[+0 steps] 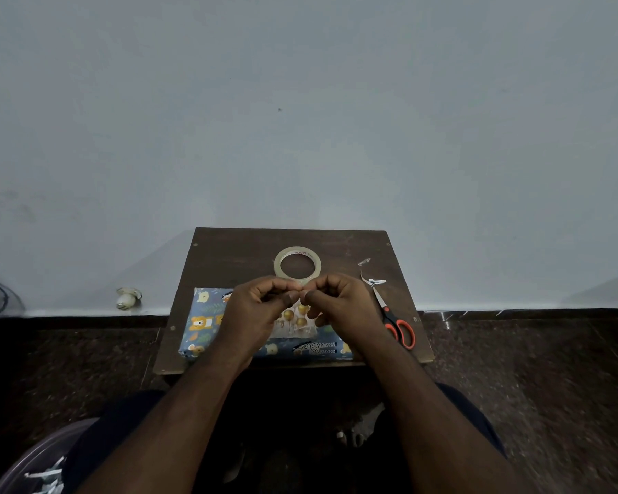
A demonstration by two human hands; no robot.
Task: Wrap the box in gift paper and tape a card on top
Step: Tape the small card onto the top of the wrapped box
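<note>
Two hands meet above a small dark wooden table [229,254] that stands against a plain pale grey wall [300,101], on a dark speckled stone floor [532,369]. The left hand [254,308] and the right hand [343,304] are raised with curled fingers, their fingertips touching; they seem to pinch something small between them, but it is too small to make out, so I cannot tell what they grasp. Beneath the hands the wrapped box [207,322] lies flat on the near left part of the table, covered in blue paper with bears and leaves. A pale card [295,320] with gold balloons lies on top of it, partly hidden by the hands. A roll of clear tape [297,262] lies flat near the far edge, just behind the hands. Orange-handled scissors [395,320] lie at the right, a paper scrap [371,279] by their tips. A small white object [127,298] sits where floor meets wall at the left. A round bin [33,465] with paper strips shows at the lower left corner.
</note>
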